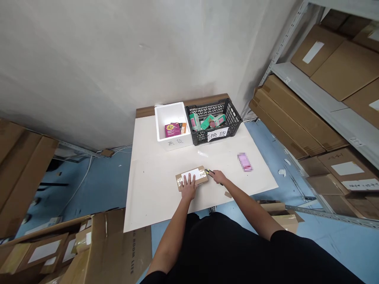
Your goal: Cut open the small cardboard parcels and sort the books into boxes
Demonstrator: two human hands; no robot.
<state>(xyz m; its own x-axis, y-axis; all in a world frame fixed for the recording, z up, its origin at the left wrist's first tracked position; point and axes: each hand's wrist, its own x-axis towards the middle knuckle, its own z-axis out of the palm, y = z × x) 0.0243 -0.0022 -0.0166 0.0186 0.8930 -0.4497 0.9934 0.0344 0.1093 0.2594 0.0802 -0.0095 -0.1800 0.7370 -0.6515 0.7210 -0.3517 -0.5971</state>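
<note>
A small taped cardboard parcel [194,174] with a white label lies on the white table [154,185]. My left hand [188,186] rests flat on the parcel's near left part, fingers spread. My right hand [219,176] is closed around a utility knife [209,171] with a yellow and black tip. The tip sits at the parcel's right edge.
At the table's back stand a white foam box [172,120] with a purple item and a black crate [214,118] with green and pink packs. A blurred pink object [245,162] lies to the right. Cardboard boxes fill shelves [325,102] at right and the floor at left.
</note>
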